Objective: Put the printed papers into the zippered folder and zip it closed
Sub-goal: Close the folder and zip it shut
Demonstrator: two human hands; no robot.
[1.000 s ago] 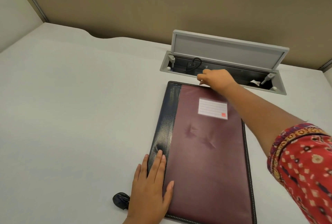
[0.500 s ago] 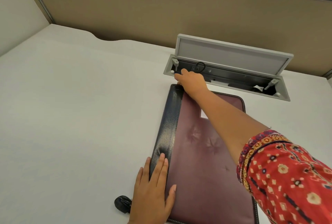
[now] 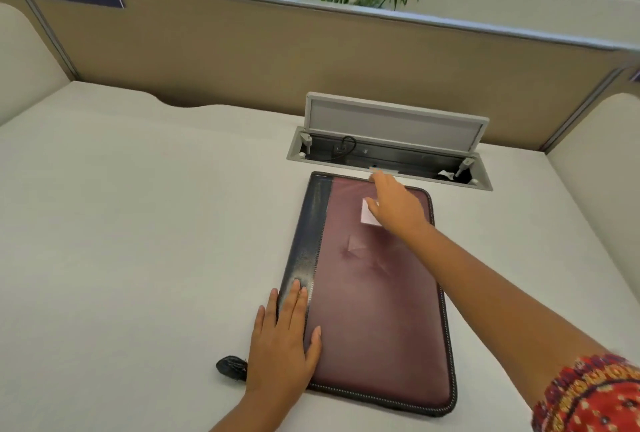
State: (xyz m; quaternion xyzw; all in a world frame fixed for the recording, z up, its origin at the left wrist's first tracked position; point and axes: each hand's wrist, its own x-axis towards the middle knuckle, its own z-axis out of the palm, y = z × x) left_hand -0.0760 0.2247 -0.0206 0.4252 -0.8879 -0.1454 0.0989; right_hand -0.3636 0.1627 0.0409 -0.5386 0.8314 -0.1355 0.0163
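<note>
Hovering over the top edge, the right hand (image 3: 394,205) was spread loose, gripping nothing.
Left hand (image 3: 284,338) lay flat, pinning the zippered folder (image 3: 374,293) mid-frame; if that palm slid, it could've skidded toward the open cable tray (image 3: 388,161) up top.

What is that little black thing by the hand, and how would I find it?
Start at the maroon zippered folder lying flat on the white desk. Go to its near left corner, where the left hand presses flat. Just left of that wrist sits a small black lump, perhaps the zipper's pull tab; it is the only dark, crumpled-looking thing on the bare desktop.
</note>
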